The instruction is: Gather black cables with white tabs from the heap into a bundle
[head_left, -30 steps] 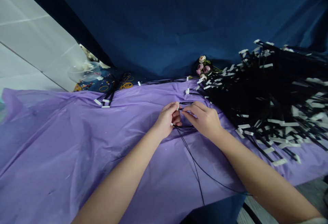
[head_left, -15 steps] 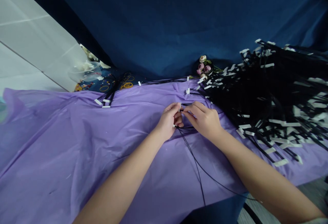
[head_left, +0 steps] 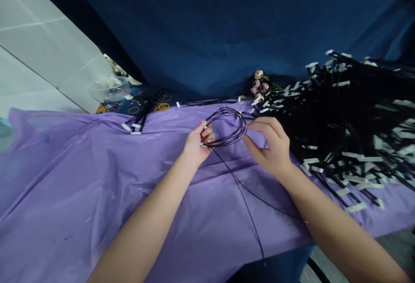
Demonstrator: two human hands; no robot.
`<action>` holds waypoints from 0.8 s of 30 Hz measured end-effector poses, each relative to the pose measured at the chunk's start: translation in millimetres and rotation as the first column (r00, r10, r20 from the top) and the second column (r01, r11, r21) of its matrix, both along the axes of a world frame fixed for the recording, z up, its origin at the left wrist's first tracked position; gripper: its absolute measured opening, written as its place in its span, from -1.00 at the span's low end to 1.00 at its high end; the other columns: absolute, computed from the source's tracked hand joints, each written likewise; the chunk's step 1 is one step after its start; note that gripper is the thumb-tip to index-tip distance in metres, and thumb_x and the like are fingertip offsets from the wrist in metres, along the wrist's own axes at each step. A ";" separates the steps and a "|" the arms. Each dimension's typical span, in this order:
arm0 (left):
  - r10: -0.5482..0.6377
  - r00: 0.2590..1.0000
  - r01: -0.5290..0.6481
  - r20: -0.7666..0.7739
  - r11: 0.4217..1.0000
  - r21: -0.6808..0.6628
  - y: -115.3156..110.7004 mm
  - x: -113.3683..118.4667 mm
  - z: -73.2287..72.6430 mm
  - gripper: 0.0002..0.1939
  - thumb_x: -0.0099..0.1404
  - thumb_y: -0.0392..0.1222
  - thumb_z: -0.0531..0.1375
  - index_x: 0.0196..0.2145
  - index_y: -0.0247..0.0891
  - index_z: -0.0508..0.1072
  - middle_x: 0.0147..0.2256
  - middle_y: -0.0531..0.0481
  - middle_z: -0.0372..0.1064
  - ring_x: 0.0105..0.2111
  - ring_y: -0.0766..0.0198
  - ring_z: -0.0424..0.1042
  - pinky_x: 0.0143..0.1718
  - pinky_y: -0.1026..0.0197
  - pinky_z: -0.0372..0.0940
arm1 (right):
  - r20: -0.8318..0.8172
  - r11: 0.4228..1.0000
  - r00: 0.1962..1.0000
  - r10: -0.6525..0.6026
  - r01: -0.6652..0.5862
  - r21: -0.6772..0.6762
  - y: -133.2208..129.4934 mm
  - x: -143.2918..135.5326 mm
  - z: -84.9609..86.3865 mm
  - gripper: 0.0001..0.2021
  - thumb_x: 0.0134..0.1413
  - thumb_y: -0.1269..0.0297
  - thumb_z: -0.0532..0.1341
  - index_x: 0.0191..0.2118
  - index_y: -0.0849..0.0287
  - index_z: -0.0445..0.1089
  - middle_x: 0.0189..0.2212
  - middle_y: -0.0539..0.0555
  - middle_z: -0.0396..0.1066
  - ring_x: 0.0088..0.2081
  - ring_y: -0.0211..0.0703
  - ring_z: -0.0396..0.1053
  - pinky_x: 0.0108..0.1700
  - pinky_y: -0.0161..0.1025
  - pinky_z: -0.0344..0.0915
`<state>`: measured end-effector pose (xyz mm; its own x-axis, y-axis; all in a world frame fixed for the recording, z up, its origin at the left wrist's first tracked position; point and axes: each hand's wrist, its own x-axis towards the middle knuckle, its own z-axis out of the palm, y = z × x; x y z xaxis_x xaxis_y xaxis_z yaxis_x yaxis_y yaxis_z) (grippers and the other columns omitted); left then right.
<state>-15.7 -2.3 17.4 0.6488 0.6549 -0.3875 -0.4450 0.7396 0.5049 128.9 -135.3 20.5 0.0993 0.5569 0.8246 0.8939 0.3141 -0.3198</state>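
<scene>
My left hand is closed on one side of a looped bundle of thin black cords, with small white pieces showing at its thumb and lower palm. The loop stands out to the right of its fingers. Two loose cord ends trail from the bundle down over the purple cloth. My right hand is open at the loop's right side, thumb and fingers apart. Its fingertips are close to the cords; whether they touch is hard to tell.
At right lies a big heap of black cords with white tags. Small artificial roses rest beside it. Several tagged cords, yellow rings and a clear bowl are at the back left. A blue curtain hangs behind.
My left hand has moved left and slightly up with the cords. My right hand has let go of them and spread its fingers, moving right. The loop now shows between my hands.
</scene>
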 end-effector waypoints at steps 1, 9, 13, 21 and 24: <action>0.010 1.000 -0.010 0.008 1.000 -0.015 2.7 -1.7 0.6 -0.73 0.44 -0.21 -0.04 -0.43 -0.31 0.21 -0.68 0.22 -0.11 -0.76 0.52 -0.03 -0.76 0.43 -0.10 | 0.004 0.999 0.999 0.049 -0.049 -0.018 -0.2 0.7 0.1 -0.78 0.07 0.47 0.24 -0.13 0.14 0.37 -0.23 0.13 0.37 -0.17 -0.11 0.37 -0.11 -0.12 0.35; 0.042 0.995 -0.033 0.092 0.994 -0.101 10.3 -7.9 3.5 -0.67 0.47 -0.21 -0.11 -0.44 -0.34 0.23 -0.67 0.21 -0.12 -0.77 0.55 -0.02 -0.76 0.46 -0.07 | 0.095 0.837 0.898 0.429 -0.356 -0.416 0.1 -10.2 -11.8 -0.86 0.21 0.44 0.12 -0.17 0.16 0.40 -0.24 0.06 0.43 -0.24 -0.27 0.39 -0.21 -0.32 0.34; 0.040 0.993 -0.026 0.108 0.992 -0.125 8.7 -7.6 4.8 -0.66 0.47 -0.19 -0.10 -0.45 -0.35 0.24 -0.67 0.21 -0.13 -0.77 0.55 -0.03 -0.77 0.47 -0.07 | 0.136 0.787 0.863 0.487 -0.366 -0.496 -0.5 -16.5 -14.7 -0.83 0.24 0.39 0.12 -0.13 0.13 0.42 -0.22 0.02 0.43 -0.27 -0.29 0.41 -0.26 -0.32 0.32; 0.043 0.994 -0.030 0.098 0.991 -0.130 7.2 -5.3 4.5 -0.67 0.46 -0.20 -0.10 -0.44 -0.33 0.24 -0.67 0.20 -0.12 -0.78 0.54 -0.03 -0.78 0.46 -0.09 | -0.726 0.741 0.583 0.364 -0.653 -0.153 2.4 -12.8 -6.4 -0.92 0.03 0.33 0.33 -0.33 0.18 0.47 -0.43 0.02 0.39 -0.44 -0.31 0.36 -0.41 -0.34 0.34; 0.041 0.996 -0.030 0.082 0.992 -0.123 6.1 -3.9 3.8 -0.67 0.46 -0.19 -0.10 -0.45 -0.33 0.23 -0.68 0.19 -0.11 -0.78 0.53 -0.03 -0.78 0.44 -0.09 | -0.878 0.824 0.401 0.261 -0.566 -0.013 4.1 -4.7 -4.5 -0.88 0.06 0.25 0.31 -0.35 0.16 0.38 -0.55 -0.06 0.29 -0.59 -0.34 0.28 -0.55 -0.34 0.30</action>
<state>-19.6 3.9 21.2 0.6596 0.6296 -0.4105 -0.5093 0.7761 0.3719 124.2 -131.3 16.1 0.3185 0.8993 0.2997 -0.0499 0.3317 -0.9421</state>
